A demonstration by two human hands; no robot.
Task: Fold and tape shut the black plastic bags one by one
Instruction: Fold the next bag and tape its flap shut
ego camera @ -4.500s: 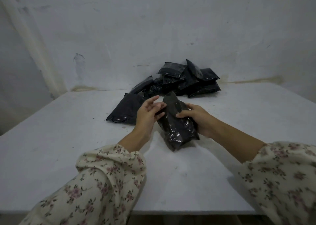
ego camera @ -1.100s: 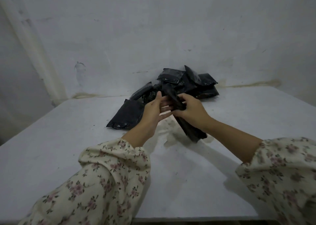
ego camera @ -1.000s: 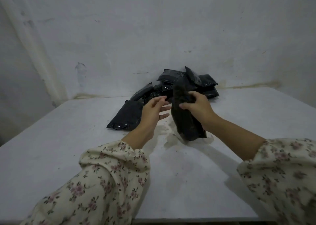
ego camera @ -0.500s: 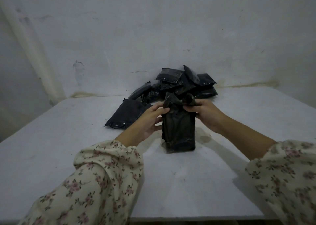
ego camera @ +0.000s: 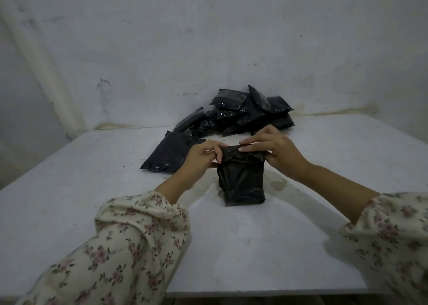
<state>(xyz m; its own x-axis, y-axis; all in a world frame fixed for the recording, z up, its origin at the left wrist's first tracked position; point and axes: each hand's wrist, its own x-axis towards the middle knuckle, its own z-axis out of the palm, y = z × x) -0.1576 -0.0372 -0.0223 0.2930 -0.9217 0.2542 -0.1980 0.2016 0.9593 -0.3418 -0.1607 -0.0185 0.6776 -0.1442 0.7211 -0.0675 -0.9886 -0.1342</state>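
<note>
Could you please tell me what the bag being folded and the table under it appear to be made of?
The bag looks like thin black plastic film, faintly glossy: it crumples where the left hand and right hand pinch its top fold, and catches small highlights. The table looks like a hard, matte white board, stained and scuffed; painted or laminate, I cannot tell.

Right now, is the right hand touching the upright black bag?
Touching. The head view shows the right hand pinching the upright black bag along its folded top.
</note>
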